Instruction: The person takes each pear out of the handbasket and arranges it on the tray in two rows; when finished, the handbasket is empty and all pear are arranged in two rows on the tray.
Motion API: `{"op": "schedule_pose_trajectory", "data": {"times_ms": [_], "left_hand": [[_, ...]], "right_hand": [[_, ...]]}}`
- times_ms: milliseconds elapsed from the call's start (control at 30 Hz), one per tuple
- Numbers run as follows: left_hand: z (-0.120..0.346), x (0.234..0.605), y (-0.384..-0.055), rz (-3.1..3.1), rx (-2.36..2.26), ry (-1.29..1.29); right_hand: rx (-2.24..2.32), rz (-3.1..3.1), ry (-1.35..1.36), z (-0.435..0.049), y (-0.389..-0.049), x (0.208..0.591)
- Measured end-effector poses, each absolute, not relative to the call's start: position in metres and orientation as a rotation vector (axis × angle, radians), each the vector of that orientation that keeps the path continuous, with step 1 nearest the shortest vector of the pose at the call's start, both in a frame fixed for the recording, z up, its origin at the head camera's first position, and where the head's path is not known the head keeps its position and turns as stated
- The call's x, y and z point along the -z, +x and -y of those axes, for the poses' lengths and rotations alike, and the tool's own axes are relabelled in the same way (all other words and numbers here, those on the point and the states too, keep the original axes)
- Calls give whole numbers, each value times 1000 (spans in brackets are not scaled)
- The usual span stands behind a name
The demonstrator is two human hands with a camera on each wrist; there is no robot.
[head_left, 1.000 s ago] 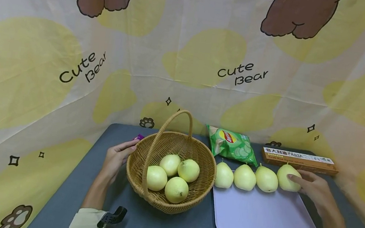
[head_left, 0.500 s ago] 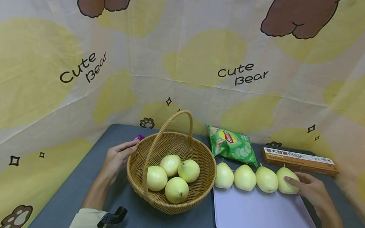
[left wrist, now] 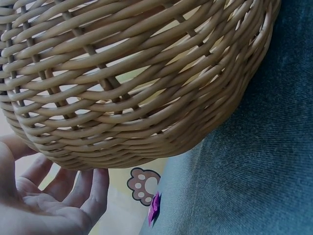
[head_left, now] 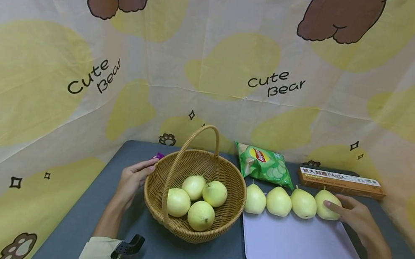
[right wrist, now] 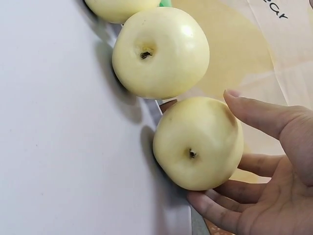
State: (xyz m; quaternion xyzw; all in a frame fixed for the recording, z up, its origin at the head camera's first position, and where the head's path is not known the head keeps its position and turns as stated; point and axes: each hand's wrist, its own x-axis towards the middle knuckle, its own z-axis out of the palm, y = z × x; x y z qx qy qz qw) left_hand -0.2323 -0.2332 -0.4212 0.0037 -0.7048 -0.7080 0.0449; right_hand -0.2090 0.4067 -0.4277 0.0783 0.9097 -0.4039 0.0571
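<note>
A wicker basket [head_left: 151,208] with an arched handle holds several pale yellow-green pears [head_left: 200,215]. My left hand [head_left: 131,182] touches the basket's outer left side near the rim; in the left wrist view its fingers [left wrist: 93,193] lie fairly straight against the weave. On the right, a row of pears stands along the far edge of a lilac tray [head_left: 298,244]. My right hand [head_left: 356,214] holds the rightmost pear [head_left: 325,204], thumb in front and fingers around its far side. The right wrist view shows this pear [right wrist: 195,142] from its underside, close beside its neighbour [right wrist: 161,54].
Behind the pears lie a green chip bag [head_left: 264,165] and a long brown pasta box [head_left: 340,183]. A small purple wrapper [head_left: 158,156] peeks out behind the basket's left rim. A patterned cloth [head_left: 213,71] hangs behind the grey table [head_left: 164,255].
My right hand has lowered the rightmost pear slightly, and it now stands level with the row. Left hand and basket have stayed in place.
</note>
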Motion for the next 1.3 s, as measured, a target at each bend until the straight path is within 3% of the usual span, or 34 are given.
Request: {"op": "schedule_pose_trajectory", "data": {"times_ms": [733,1300], "left_hand": [[233,421,-231,2154,2174,12],[233,423,-234,2164,2156,-2]], "right_hand": [[1294,-2824,212,-404,-201,410],[1352,-3021,-96,-334,-203,387]]}}
